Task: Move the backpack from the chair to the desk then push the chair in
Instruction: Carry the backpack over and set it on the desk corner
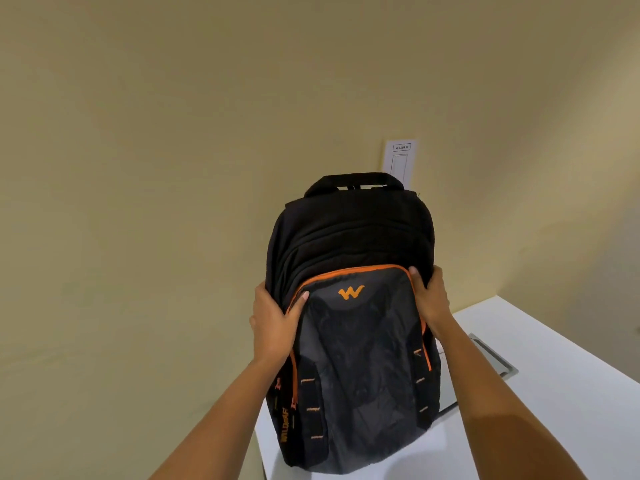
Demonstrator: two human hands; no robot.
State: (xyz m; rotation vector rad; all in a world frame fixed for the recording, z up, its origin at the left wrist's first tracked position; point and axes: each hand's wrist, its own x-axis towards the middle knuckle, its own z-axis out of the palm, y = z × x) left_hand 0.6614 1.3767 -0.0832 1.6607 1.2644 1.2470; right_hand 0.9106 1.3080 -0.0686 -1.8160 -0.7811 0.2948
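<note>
While both hands grip it from either side, the backpack stands upright on the white desk, its base near the desk's left edge. Backpack: black upper body with several curved zip seams, a black carry handle at the top, a grey front pocket outlined in orange piping, an orange "W" logo near the pocket's top. Orange stitched tabs run down both sides of the front; orange lettering on the lower left side, too angled to read in full.

Left hand: fingers wrapped round the backpack's left side, thumb pressed on the front. Right hand: closed round the right side, thumb on the orange piping.

A grey recessed panel in the desk is partly hidden behind the backpack. White wall plate behind the handle, lower part covered, label illegible. Desk's near edge is cut off by the frame. Chair not in view.
</note>
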